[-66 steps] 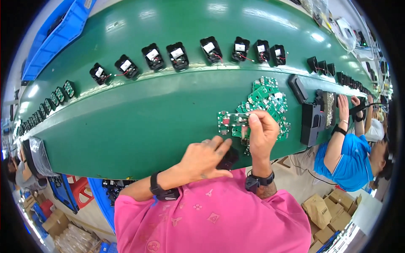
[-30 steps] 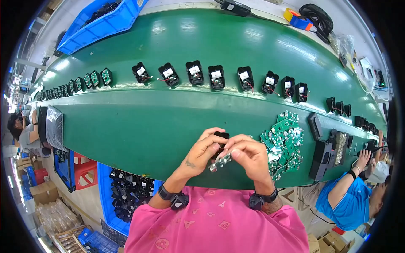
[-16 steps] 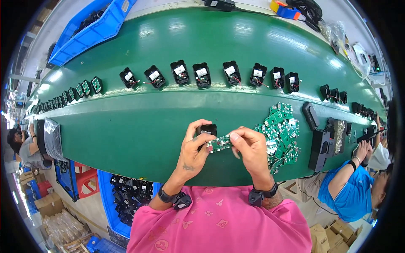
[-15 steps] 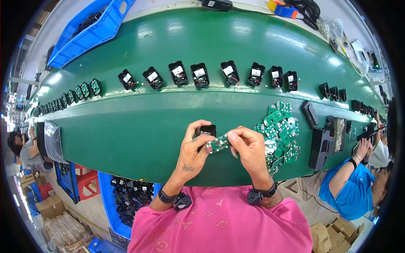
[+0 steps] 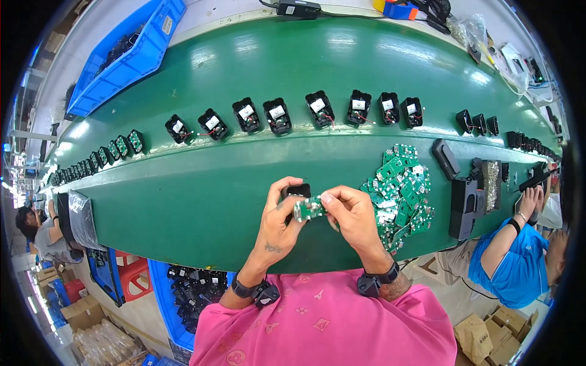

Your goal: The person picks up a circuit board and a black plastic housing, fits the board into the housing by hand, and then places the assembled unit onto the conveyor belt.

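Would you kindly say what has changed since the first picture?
The right hand has moved the green rectangular circuit board leftward, from the heap of green boards toward the black plastic casing in the left hand. The row of open black casings stayed put.

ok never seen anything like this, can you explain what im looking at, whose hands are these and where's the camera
There is no machine here: these are the bare hands of a person wearing a wide fisheye camera on their head. It looks down, so straight edges bend toward the rim.

The left hand holds a black plastic housing. The right hand pinches a green circuit board just in front of it; whether the two touch is hard to tell.

On the green workbench, a heap of loose circuit boards lies to the right, and a row of open black housings stretches across beyond the hands.
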The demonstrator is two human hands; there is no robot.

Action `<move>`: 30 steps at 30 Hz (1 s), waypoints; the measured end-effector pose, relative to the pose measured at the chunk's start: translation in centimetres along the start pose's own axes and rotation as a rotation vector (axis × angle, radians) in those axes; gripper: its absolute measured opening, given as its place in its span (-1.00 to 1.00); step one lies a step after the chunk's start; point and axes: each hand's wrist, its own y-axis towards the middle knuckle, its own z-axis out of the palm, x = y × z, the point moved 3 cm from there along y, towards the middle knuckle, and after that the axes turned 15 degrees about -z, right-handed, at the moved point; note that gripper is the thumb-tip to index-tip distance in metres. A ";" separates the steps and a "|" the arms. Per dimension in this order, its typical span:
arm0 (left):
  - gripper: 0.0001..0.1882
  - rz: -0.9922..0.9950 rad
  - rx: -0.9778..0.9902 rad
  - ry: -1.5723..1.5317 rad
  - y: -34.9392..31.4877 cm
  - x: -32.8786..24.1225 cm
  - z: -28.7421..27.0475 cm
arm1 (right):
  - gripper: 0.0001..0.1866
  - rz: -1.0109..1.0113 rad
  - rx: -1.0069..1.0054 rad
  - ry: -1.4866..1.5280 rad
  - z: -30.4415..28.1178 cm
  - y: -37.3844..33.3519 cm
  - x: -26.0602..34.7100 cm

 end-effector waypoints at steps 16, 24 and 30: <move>-0.44 -0.215 0.062 -0.372 0.8 0.1 1.7 | -0.86 -0.543 0.096 -0.477 0.6 1.1 0.3; -0.43 -0.233 -0.011 -0.465 1.0 -1.0 2.3 | -0.93 -0.762 -0.106 -0.820 1.5 0.5 1.9; -0.42 -0.130 -0.213 -0.324 1.3 -2.6 1.8 | -0.95 -0.934 -0.003 -0.821 2.3 0.5 3.6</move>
